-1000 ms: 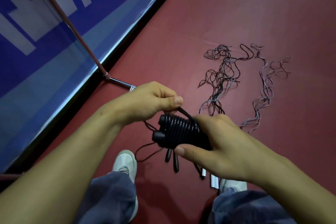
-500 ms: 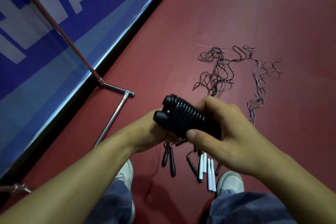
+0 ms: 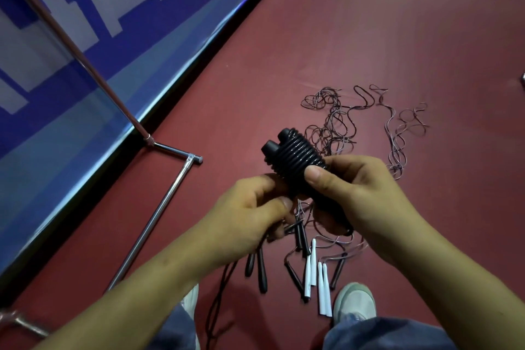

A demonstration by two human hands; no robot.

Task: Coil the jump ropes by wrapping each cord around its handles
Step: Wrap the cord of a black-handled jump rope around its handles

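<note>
A black jump rope bundle (image 3: 292,156), two handles side by side with cord wound tightly round them, is held over the floor. My right hand (image 3: 360,202) grips its lower half, thumb across the coils. My left hand (image 3: 250,219) sits just below and left of the bundle, thumb and fingers curled at its lower end where the loose cord (image 3: 221,293) hangs down; the pinch itself is hidden. On the floor lie tangled thin cords (image 3: 335,128), black handles (image 3: 260,270) and white handles (image 3: 315,275).
A chrome stand leg (image 3: 153,219) lies on the red floor at left, joined to a slanting pole (image 3: 85,65) in front of a blue and white banner (image 3: 85,23). My two shoes (image 3: 355,301) flank the loose handles at the bottom.
The bundle has risen and tilted more upright. My left hand came out from under the bundle and now shows at its lower end. The camera view shifted, showing more handles on the floor.
</note>
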